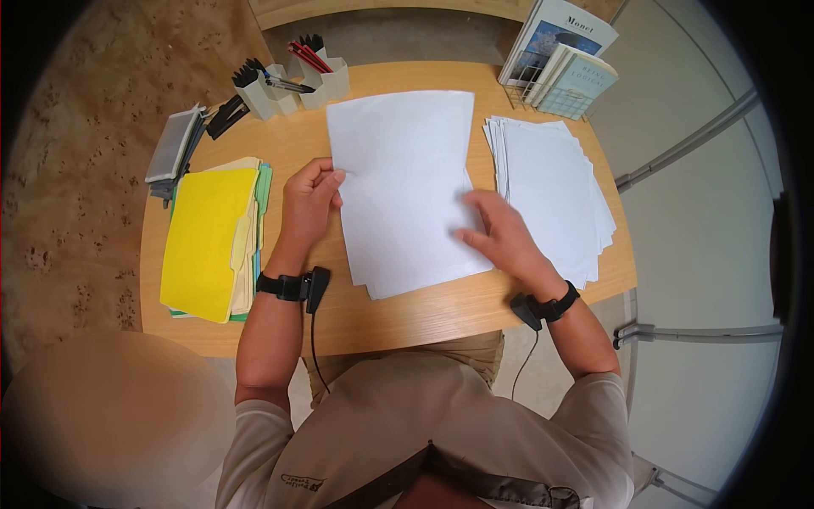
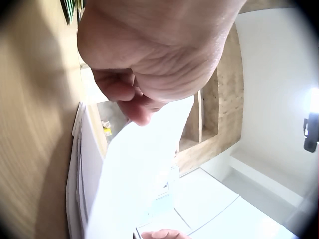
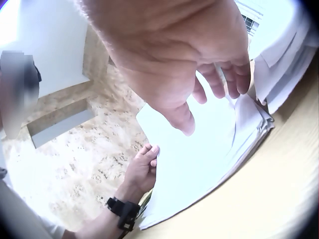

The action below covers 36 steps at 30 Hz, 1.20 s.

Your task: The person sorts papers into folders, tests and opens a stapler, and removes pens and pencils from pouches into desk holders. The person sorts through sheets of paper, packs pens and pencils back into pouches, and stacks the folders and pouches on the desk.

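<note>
A white sheet of paper point(image 1: 400, 144) is raised at its far end over a white paper stack point(image 1: 383, 290) in the middle of the desk. My left hand point(image 1: 312, 199) pinches the sheet's left edge between thumb and fingers. In the left wrist view the sheet point(image 2: 139, 164) stands up from the pile and curves away from the fingertips. Slightly blurred, my right hand point(image 1: 504, 236) hovers at the sheet's right side with thumb and fingers spread. The right wrist view shows this right hand point(image 3: 184, 59) with loosely bent fingers over the paper and nothing gripped.
Another loose paper stack point(image 1: 551, 195) lies to the right. A yellow folder point(image 1: 208, 242) tops several folders at left. Pen holders point(image 1: 326, 83) stand at the back, with grey binders point(image 1: 174, 144) near the left edge. A wire rack point(image 1: 521, 92) holds books at back right.
</note>
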Available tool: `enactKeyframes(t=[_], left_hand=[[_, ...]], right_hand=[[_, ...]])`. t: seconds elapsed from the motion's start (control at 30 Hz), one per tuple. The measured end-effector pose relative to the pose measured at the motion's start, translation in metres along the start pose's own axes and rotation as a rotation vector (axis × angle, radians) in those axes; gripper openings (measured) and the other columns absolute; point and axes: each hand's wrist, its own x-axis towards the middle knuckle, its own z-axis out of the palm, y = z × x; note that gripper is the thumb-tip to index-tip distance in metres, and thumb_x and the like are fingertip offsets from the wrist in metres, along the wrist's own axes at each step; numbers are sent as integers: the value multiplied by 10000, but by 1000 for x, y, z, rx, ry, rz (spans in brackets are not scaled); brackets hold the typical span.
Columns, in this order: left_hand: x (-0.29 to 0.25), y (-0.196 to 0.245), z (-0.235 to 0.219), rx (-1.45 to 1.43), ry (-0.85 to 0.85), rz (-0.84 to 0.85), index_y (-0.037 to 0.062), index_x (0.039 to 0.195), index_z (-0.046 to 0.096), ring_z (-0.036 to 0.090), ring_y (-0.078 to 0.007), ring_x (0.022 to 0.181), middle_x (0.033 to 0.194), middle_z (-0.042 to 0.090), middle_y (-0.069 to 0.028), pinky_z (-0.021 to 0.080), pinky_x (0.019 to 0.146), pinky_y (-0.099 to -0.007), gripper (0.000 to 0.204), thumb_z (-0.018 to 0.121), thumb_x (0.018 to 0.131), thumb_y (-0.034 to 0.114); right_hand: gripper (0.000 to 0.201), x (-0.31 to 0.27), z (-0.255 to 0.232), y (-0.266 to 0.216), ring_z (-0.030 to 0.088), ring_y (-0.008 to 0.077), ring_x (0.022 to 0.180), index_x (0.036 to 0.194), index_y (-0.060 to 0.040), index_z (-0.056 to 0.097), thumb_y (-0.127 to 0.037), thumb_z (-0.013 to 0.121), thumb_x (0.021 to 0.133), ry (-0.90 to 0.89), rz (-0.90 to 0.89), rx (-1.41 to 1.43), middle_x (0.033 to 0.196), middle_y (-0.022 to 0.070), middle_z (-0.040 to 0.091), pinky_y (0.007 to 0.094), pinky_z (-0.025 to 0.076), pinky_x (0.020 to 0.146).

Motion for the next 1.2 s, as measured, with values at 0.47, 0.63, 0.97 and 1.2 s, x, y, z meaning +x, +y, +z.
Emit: enactKeyframes(t=[0.47, 0.63, 0.97, 1.2], left_hand=[[3, -12, -3, -83, -138, -109, 15, 1026, 676, 520, -44, 628, 799, 661, 7, 406, 563, -192, 131, 670, 999, 143], [4, -12, -3, 0, -104, -188, 20, 982, 676, 521, -49, 642, 798, 664, -9, 411, 578, -197, 142, 668, 994, 162], [3, -27, -1, 529, -67, 64, -2, 1195, 650, 597, -177, 955, 1063, 659, -76, 501, 863, -285, 372, 778, 885, 158], [-4, -15, 3, 877, -159, 155, 17, 1449, 494, 436, -395, 1349, 1438, 541, -202, 363, 1153, -432, 787, 844, 779, 239]], right_hand=[[226, 12, -21, 8, 665, 81, 760, 1103, 20, 688, -188, 643, 1028, 246, 377, 900, 875, 29, 722, 234, 555, 719], [346, -13, -60, 5, 657, 115, 791, 1165, 29, 627, -296, 574, 1059, 590, 462, 954, 973, 77, 684, 249, 551, 634], [282, -48, -107, 100, 600, 93, 708, 1123, -24, 672, -287, 597, 1052, 574, 512, 901, 814, 2, 655, 236, 489, 641], [347, -69, -130, 165, 637, 130, 747, 1131, 10, 678, -317, 645, 1020, 524, 562, 261, 879, 63, 708, 304, 523, 715]])
